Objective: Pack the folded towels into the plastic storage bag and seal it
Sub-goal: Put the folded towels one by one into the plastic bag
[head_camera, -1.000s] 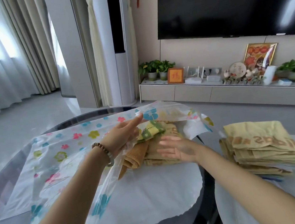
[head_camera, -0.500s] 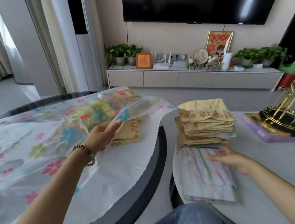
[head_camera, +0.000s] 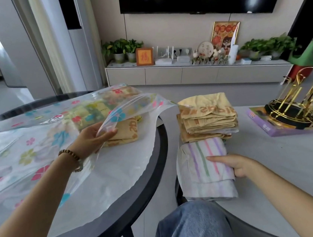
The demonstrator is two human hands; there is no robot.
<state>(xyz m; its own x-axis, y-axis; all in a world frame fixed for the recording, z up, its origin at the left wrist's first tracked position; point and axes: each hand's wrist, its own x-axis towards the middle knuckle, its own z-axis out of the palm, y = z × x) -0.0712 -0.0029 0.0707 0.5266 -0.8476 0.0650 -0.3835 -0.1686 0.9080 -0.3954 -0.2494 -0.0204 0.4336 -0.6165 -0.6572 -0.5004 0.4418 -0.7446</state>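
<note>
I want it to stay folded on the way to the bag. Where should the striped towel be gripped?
Probably at the right long edge of the striped towel, where the right hand already rests. Come from the right, fingers under, thumb on top, clamping all layers.

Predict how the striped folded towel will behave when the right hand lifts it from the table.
The striped towel is soft, layered cloth, so it probably sags and may unfold. It looks thin, so likely light. The right hand grips only one edge, so loose layers might slip apart.
</note>
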